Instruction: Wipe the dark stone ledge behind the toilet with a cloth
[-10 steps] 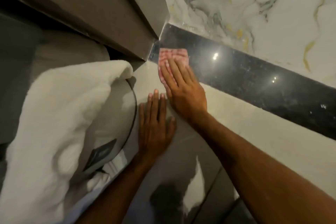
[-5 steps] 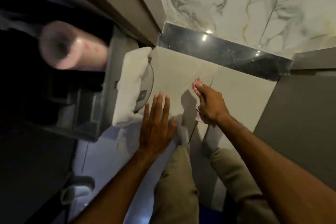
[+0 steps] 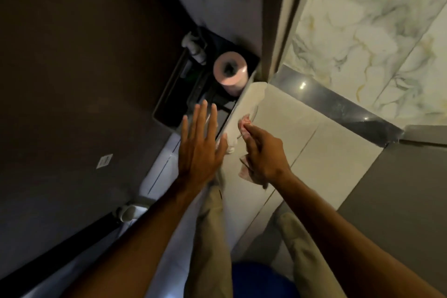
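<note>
The dark stone ledge (image 3: 338, 104) runs diagonally from upper middle to the right, below the marbled wall, with light spots reflected on it. My right hand (image 3: 263, 155) hovers over the pale tiled surface (image 3: 302, 133) well short of the ledge, fingers closed on a pink patterned cloth (image 3: 244, 123) that sticks out at the fingertips and under the palm. My left hand (image 3: 200, 145) is beside it on the left, flat with fingers spread, holding nothing.
A pink paper roll (image 3: 231, 70) stands in a dark recessed box (image 3: 183, 94) at upper middle. The marbled wall (image 3: 375, 43) fills the upper right. A grey panel (image 3: 399, 189) lies at right. My trouser legs (image 3: 212, 237) are below the hands.
The right hand has left the ledge with the cloth and pulled back toward me. The left hand has lifted off the pale surface. The view has swung left, away from the ledge.
</note>
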